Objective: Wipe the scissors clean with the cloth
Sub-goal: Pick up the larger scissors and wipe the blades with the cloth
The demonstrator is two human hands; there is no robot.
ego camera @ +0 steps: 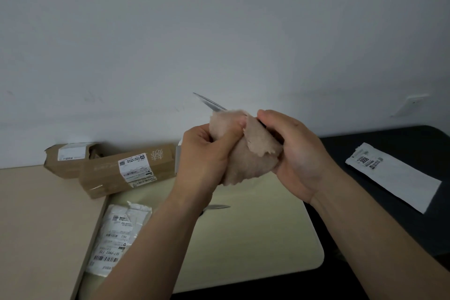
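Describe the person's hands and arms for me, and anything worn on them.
Both are bare. The left hand and right hand show no gloves, rings or watch. The forearms carry no sleeves, bands or markings as far as the frame's edge.

The scissors [210, 103] are up in the air in front of me, their closed steel blades pointing up and to the left. Only the tip end shows. The cloth [246, 156], pale pinkish-beige and fuzzy, is bunched around the rest in my left hand [207, 153]. My right hand [299, 153] hides the handles.
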